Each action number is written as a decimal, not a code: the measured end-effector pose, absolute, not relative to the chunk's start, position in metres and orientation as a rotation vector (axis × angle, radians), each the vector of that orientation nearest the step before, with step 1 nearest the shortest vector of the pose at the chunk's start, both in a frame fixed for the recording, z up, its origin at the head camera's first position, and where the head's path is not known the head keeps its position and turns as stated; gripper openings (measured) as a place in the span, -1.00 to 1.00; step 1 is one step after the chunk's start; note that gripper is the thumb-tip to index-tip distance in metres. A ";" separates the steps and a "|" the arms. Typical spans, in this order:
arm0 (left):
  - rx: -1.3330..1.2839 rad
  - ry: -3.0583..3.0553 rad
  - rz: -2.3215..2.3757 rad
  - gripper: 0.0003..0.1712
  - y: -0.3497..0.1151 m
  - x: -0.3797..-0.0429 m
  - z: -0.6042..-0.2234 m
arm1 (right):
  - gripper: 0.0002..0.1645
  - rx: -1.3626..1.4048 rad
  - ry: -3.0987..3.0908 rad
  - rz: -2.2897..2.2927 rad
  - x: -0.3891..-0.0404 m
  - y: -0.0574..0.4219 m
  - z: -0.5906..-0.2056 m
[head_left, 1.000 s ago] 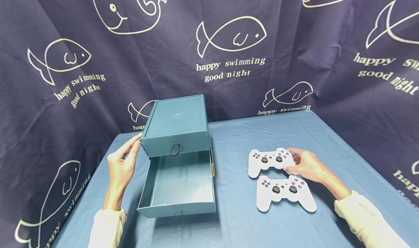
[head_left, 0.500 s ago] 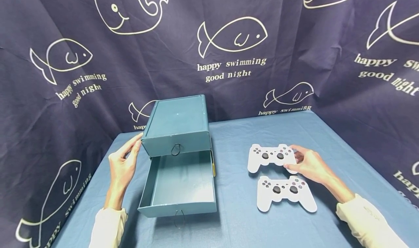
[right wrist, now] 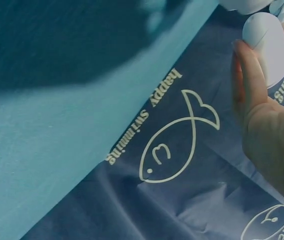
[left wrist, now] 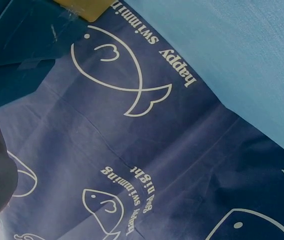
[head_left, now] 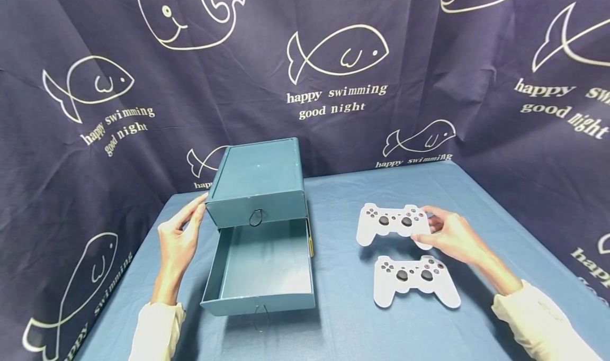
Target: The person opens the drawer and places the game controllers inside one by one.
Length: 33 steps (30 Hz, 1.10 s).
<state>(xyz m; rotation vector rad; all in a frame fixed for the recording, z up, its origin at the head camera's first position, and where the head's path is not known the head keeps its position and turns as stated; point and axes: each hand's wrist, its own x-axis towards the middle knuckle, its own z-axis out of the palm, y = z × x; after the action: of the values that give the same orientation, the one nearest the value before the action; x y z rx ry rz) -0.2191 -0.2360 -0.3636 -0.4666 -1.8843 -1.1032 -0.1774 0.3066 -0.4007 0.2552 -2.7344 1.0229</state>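
My right hand [head_left: 452, 238] pinches the right grip of a white game controller [head_left: 395, 221], thumb in front and fingers behind. Its shadow falls on the cloth below it. In the right wrist view the rounded end of this controller [right wrist: 265, 45] sits between the fingers and thumb. A second white game controller [head_left: 415, 279] lies just in front of the first. My left hand [head_left: 178, 239] touches the left front corner of a teal two-drawer box [head_left: 257, 170] with extended fingers. The box's lower drawer [head_left: 267, 260] is pulled out and empty; the upper drawer [head_left: 238, 210] is closed.
Blue cloth [head_left: 343, 318] covers the table. Dark blue curtains [head_left: 333, 138] with fish drawings enclose the back and both sides. Small loop pulls [head_left: 256, 218] hang on the drawer fronts. A yellow patch [head_left: 311, 246] shows at the box's right side.
My right hand has lifted the rear controller and moved it slightly away from me, widening the gap to the front one. The left hand and box stay in place.
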 end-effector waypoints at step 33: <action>-0.464 -1.884 -1.109 -0.68 -0.235 -0.219 -0.362 | -0.25 0.521 -2.646 1.494 -0.142 0.241 -0.352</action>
<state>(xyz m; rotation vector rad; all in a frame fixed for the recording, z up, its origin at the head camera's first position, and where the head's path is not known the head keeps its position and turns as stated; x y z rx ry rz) -0.2189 -0.2345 -0.3619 -0.4639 -1.8835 -1.1094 -0.1424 0.2414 -0.3516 0.5205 -2.6457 1.4938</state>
